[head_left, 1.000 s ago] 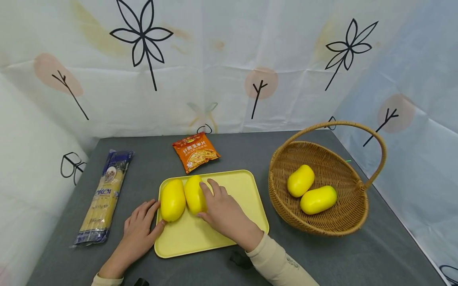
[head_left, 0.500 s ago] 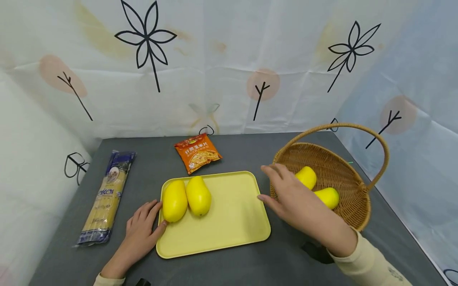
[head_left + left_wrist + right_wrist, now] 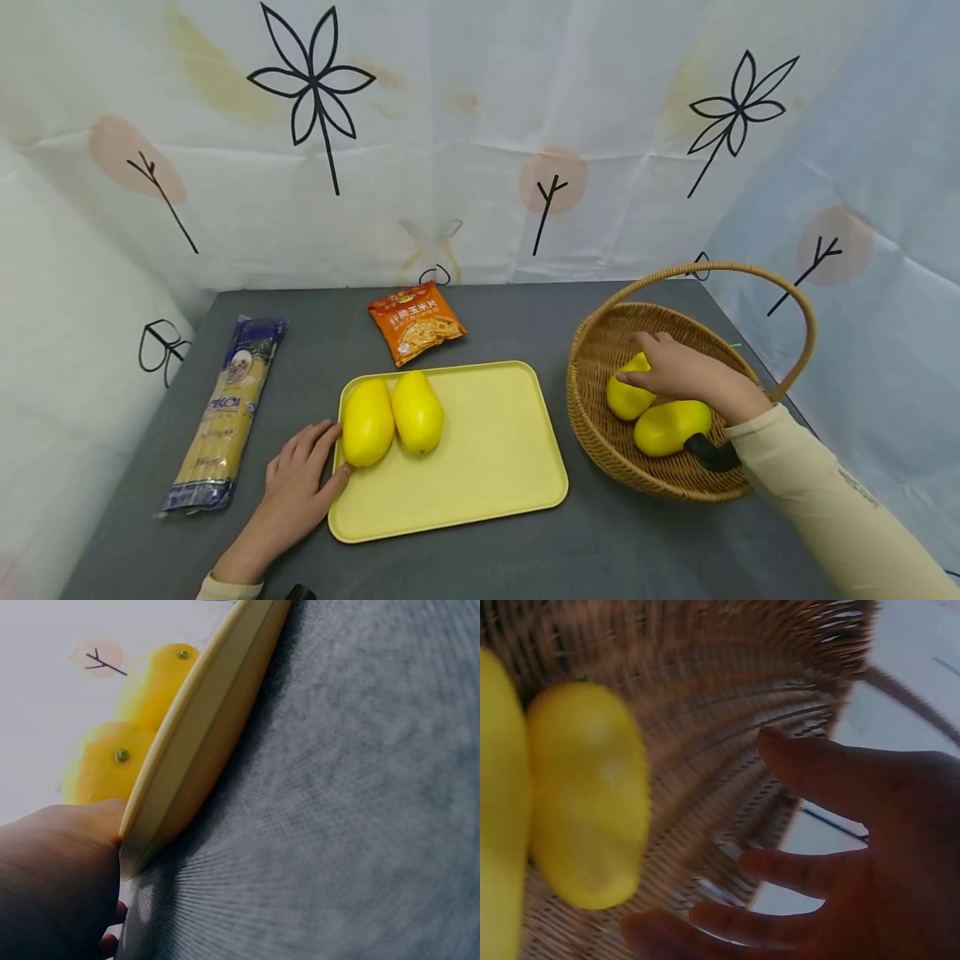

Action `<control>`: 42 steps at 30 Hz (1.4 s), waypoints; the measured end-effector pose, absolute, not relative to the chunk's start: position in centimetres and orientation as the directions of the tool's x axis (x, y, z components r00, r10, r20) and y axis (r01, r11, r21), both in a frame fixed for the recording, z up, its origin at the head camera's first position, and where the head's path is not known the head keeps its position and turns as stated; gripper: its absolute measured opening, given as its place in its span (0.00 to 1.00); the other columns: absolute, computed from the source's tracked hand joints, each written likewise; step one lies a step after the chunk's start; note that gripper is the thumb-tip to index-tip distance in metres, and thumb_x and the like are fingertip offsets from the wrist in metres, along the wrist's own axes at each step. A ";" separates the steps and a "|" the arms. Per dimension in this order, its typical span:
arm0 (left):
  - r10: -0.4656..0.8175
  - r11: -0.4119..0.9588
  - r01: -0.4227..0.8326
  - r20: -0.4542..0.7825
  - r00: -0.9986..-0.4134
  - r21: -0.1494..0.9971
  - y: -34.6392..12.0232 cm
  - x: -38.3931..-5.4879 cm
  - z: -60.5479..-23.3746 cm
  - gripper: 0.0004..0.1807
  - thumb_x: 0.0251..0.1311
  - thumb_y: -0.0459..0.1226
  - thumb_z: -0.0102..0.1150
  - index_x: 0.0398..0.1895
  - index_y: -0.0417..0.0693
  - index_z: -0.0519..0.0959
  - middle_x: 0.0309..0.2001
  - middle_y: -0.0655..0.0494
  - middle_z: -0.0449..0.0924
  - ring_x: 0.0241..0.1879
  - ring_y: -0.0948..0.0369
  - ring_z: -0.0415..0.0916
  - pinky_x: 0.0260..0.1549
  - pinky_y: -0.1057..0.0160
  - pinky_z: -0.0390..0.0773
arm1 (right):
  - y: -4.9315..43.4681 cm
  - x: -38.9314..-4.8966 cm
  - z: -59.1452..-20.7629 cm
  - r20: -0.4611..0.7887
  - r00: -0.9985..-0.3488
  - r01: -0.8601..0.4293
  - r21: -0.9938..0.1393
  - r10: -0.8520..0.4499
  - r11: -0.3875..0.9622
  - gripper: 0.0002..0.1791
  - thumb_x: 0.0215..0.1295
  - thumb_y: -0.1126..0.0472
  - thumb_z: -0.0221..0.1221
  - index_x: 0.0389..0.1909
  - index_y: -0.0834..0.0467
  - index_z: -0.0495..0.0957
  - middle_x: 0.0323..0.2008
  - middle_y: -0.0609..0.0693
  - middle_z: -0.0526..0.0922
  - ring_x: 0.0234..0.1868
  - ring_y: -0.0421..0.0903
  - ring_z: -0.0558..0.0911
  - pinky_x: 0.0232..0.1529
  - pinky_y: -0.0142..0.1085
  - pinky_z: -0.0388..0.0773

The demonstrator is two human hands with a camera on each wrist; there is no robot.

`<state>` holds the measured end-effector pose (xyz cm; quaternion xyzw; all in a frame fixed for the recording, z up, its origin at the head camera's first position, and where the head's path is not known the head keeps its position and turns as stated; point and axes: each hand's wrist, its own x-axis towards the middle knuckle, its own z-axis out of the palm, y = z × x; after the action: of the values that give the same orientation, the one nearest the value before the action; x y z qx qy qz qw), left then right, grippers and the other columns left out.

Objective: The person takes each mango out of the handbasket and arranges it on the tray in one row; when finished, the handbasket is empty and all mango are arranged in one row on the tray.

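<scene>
Two yellow mangoes, one at the left (image 3: 368,422) and one beside it (image 3: 417,412), lie side by side on a pale yellow tray (image 3: 487,450). My left hand (image 3: 296,479) rests at the tray's left rim, its index finger and thumb touching the edge; in the left wrist view the tray wall (image 3: 202,727) stands beside it. Inside a wicker basket (image 3: 600,454) lie two more mangoes, an upper one (image 3: 626,400) and a lower one (image 3: 670,429). My right hand (image 3: 686,372) reaches over the upper mango, fingers spread; the right wrist view shows a gap between fingers and mango (image 3: 589,795).
An orange snack bag (image 3: 417,323) lies behind the tray. To the far left is a long pack of spaghetti (image 3: 225,417). The basket's tall handle (image 3: 720,267) arches over its right side. A printed white cloth (image 3: 450,125) hangs behind the grey table (image 3: 525,550).
My right hand has let go of the second mango on the tray and moved right, over and into the basket. My left hand stays at the tray's rim.
</scene>
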<state>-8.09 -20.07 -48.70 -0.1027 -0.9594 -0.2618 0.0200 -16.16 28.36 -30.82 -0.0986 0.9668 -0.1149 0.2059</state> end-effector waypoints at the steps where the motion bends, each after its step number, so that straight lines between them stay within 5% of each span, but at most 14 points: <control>1: 0.189 0.842 0.211 0.095 -0.977 0.497 -20.1 -8.1 -48.7 0.34 0.67 0.53 0.50 0.70 0.45 0.61 0.69 0.41 0.55 0.67 0.40 0.48 0.53 0.35 0.50 | 28.7 -16.5 -31.3 -0.396 -0.889 -0.135 -0.253 -0.230 0.958 0.44 0.68 0.46 0.54 0.69 0.74 0.49 0.62 0.82 0.54 0.46 0.62 0.79 0.49 0.55 0.74; 7: 0.186 0.844 0.199 0.076 -0.980 0.499 -20.0 -8.0 -48.7 0.35 0.68 0.54 0.49 0.71 0.45 0.60 0.69 0.42 0.55 0.67 0.41 0.48 0.53 0.35 0.50 | 29.9 -17.6 -33.1 -0.463 -0.867 -0.100 -0.204 -0.186 0.974 0.49 0.67 0.44 0.54 0.67 0.80 0.46 0.59 0.81 0.63 0.55 0.68 0.73 0.52 0.57 0.71; 15: 0.181 0.838 0.196 0.079 -0.980 0.509 -19.9 -7.9 -48.4 0.34 0.68 0.53 0.50 0.71 0.45 0.60 0.69 0.42 0.54 0.67 0.41 0.47 0.54 0.35 0.49 | 29.6 -17.9 -34.3 -0.452 -0.875 -0.093 -0.192 -0.172 0.977 0.50 0.66 0.43 0.56 0.68 0.80 0.46 0.62 0.82 0.57 0.60 0.74 0.65 0.56 0.60 0.67; 23: 0.179 0.842 0.203 0.097 -0.979 0.499 -19.9 -7.9 -48.4 0.34 0.67 0.52 0.51 0.71 0.45 0.60 0.69 0.43 0.55 0.67 0.42 0.49 0.54 0.36 0.50 | 29.1 -17.7 -34.6 -0.413 -0.895 -0.084 -0.210 -0.166 0.974 0.49 0.61 0.50 0.63 0.69 0.75 0.49 0.61 0.82 0.53 0.47 0.64 0.75 0.42 0.51 0.74; 28: 0.181 0.842 0.213 0.112 -0.977 0.496 -19.9 -8.0 -48.6 0.34 0.67 0.51 0.52 0.70 0.45 0.60 0.69 0.43 0.55 0.67 0.42 0.49 0.54 0.36 0.50 | 29.1 -17.9 -34.7 -0.383 -0.898 -0.137 -0.228 -0.218 0.964 0.49 0.59 0.55 0.65 0.71 0.72 0.48 0.62 0.79 0.53 0.55 0.70 0.69 0.44 0.52 0.73; 42: 0.180 0.844 0.207 0.102 -0.978 0.494 -20.0 -8.0 -48.9 0.34 0.67 0.52 0.51 0.70 0.44 0.60 0.69 0.43 0.55 0.66 0.42 0.49 0.54 0.36 0.49 | 29.1 -18.0 -35.1 -0.410 -0.871 -0.156 -0.296 -0.272 0.943 0.55 0.56 0.51 0.68 0.72 0.70 0.44 0.63 0.80 0.50 0.53 0.66 0.74 0.48 0.54 0.73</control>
<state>-8.02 -19.99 -48.91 -0.1009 -0.9600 -0.2600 0.0259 -17.96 29.13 -35.07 -0.1115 0.9586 -0.1276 0.2287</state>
